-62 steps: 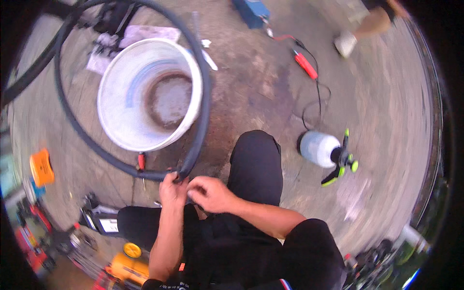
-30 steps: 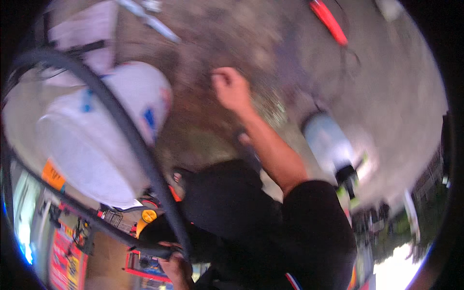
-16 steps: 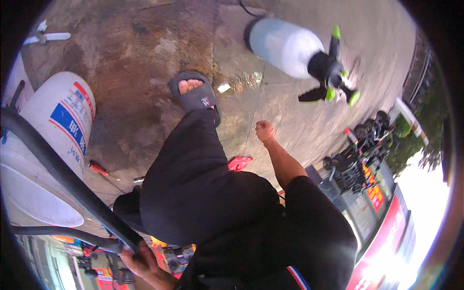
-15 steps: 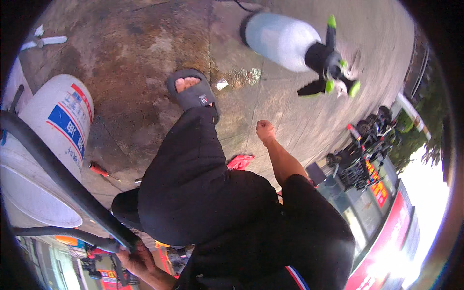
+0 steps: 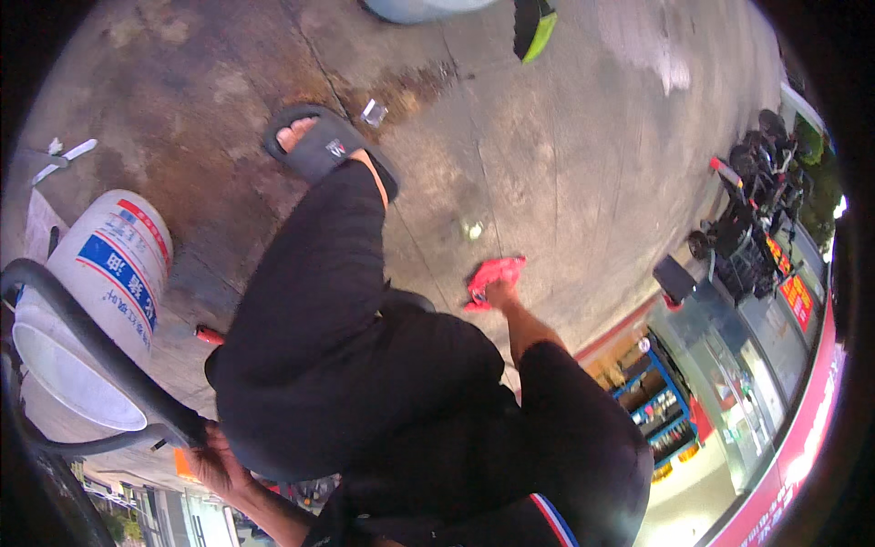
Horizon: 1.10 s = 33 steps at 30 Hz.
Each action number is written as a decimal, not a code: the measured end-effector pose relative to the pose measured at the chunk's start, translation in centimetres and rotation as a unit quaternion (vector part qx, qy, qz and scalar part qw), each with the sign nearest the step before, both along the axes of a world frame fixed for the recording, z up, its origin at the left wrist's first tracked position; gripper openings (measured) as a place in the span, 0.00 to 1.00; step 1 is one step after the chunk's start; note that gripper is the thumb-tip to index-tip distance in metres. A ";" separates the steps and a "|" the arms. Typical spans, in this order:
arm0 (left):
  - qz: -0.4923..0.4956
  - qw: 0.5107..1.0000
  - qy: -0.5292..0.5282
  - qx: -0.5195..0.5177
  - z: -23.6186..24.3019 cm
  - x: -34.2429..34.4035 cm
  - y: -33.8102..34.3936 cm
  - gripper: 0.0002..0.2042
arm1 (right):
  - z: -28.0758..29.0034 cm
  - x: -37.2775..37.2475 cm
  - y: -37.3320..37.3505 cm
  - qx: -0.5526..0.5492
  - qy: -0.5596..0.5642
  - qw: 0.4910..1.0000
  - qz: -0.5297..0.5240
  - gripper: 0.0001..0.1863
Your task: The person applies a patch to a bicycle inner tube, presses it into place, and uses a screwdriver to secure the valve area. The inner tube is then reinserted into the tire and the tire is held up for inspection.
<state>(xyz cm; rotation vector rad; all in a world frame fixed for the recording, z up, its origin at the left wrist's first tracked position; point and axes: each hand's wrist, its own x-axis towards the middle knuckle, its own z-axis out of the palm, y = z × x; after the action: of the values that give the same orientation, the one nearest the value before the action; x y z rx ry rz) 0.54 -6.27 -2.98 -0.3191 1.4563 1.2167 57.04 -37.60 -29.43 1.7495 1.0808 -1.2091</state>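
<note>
At lower left, my left hand is closed around a thick black rubber tube, which loops up past the white bucket. My right hand reaches down to the ground beyond my thigh and is closed on a red cloth; its fingertips are hidden by the cloth. My sandalled foot stands on the stained concrete.
A white bucket with a blue and red label lies tilted at left. Near it is a red-handled tool. A spray bottle is cut off at the top. Scooters and a shopfront shelf line the right.
My right hand has come down from above the floor onto the red cloth. The left hand still grips the tube. The view has shifted, leaving the spray bottle mostly out of frame.
</note>
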 end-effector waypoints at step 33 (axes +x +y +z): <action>0.128 0.965 0.196 -0.120 -2.6 12.9 4.0 0.06 | 30.1 -44.6 48.7 0.131 0.565 0.679 0.450 0.16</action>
<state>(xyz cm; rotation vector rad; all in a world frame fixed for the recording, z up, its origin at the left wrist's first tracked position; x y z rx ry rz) 13.43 -2.23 -5.61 -0.4597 1.9606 1.3647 12.40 11.08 0.66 0.1604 2.4994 -1.4002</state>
